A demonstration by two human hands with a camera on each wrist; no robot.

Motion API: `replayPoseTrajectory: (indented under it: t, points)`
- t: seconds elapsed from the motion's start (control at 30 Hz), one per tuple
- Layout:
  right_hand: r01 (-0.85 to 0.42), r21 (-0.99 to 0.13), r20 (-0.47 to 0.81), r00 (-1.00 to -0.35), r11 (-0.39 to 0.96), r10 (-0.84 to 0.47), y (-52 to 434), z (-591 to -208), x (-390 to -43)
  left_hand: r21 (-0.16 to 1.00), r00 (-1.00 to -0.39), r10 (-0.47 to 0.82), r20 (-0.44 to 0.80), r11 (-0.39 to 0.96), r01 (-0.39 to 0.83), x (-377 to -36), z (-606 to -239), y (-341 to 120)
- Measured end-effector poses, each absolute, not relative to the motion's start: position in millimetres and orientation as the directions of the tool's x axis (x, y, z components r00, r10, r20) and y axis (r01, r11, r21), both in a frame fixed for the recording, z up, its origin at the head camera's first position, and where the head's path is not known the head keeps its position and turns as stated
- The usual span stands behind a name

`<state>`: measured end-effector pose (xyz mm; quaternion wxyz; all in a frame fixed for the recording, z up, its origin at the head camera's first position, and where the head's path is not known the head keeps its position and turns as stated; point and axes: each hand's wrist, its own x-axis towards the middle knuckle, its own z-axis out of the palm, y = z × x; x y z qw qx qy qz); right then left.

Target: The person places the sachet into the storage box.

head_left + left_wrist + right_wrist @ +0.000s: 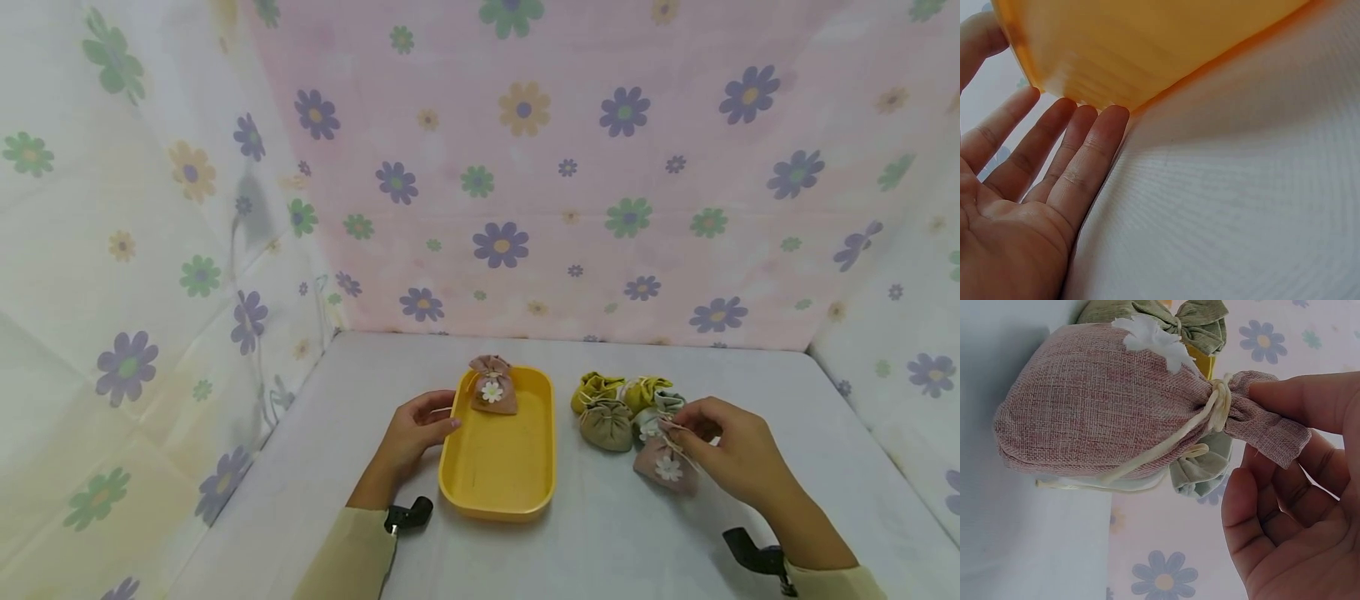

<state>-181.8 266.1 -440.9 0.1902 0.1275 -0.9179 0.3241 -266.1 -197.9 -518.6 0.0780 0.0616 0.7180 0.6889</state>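
On the counter (615, 542), the right hand (731, 446) pinches the gathered neck of a pink pouch (666, 467) lying beside a cluster of pouches (618, 408), while the left hand (412, 433), fingers straight, touches the yellow tray's (498, 467) side; another pink pouch (492, 385) sits inside the tray
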Motion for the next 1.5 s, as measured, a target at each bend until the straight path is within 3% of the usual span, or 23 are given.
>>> replayPoseTrajectory:
  t: [0.83, 1.5]
  points:
    - [-0.485, -0.496, 0.532, -0.825, 0.72, -0.189, 248, -424, -187, 0.999, -0.978, 0.208, -0.02, 0.042, -0.012, -268, -524, -199]
    - [-0.523, -0.508, 0.545, -0.811, 0.684, -0.215, 230, -412, -195, 0.999, -0.979, 0.202, -0.031, 0.041, -0.023, -267, -520, -199]
